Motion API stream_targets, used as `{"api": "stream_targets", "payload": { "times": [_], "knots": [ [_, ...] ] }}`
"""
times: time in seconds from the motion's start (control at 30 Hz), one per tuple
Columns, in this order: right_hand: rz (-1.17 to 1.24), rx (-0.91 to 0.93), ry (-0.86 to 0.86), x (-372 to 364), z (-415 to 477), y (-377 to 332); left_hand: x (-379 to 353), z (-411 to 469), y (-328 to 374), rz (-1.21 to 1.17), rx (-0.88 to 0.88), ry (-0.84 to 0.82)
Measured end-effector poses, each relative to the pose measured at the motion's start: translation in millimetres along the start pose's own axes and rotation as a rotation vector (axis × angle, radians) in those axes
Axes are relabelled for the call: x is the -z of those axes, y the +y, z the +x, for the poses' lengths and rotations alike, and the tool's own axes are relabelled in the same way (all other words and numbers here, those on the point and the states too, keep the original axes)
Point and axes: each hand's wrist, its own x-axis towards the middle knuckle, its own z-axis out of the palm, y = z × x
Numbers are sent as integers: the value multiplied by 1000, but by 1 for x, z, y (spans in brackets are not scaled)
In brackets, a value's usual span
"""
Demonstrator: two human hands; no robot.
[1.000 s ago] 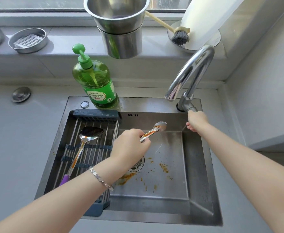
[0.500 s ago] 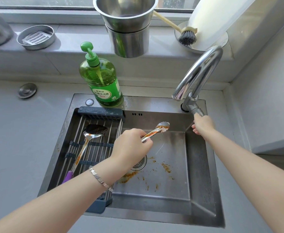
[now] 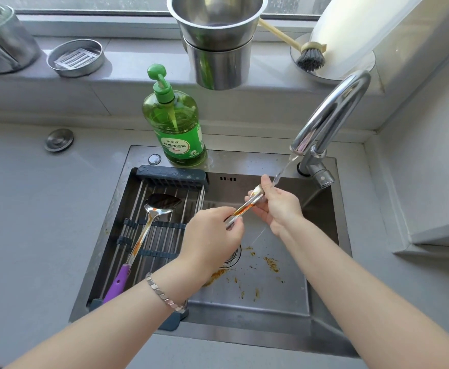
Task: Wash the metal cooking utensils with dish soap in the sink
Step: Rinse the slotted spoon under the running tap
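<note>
I am holding the small spoon [image 3: 244, 209] over the sink [image 3: 244, 162], above the back half of the basin, with its bowl end raised toward the water stream [image 3: 282, 173] that is running from the faucet [image 3: 332, 113]. My left hand [image 3: 212, 235] is gripping the handle end, fingers curled and pinching the shaft against the thumb. My right hand [image 3: 279, 206] is pinching the bowl end between thumb and fingers, with the index finger raised into the stream; whether the remaining fingers are pressing on the metal I cannot tell. I am judging the spoon to be light, rigid and unbreakable, so fragility is not limiting grip force. Slip is the limiting factor: the metal is running wet, orange sauce is coating the shaft, and soap will be reducing friction further. I am therefore recommending a hold on the handle end, across its flat faces, with the second hand working the bowl only. The large spoon [image 3: 151, 217] is lying on the drying rack [image 3: 165, 177] at the left of the basin, purple handle toward me. It is looking longer and head-heavy, so the purple grip is the correct hold point. The dish soap bottle [image 3: 175, 129] is standing on the sink's back edge, apart from both hands.
</note>
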Motion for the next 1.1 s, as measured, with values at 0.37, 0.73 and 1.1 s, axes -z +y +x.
{"api": "stream_targets", "payload": {
  "times": [0.37,0.73,1.1],
  "knots": [
    [25,-28,-16,-2,-14,3,-3,-5,-4,-86,-20,20],
    [70,-39,-53,5,-22,6,-6,2,9,-167,-17,48],
    [-58,39,-148,10,-24,13,-5,9,16,-224,61,9]
  ]
}}
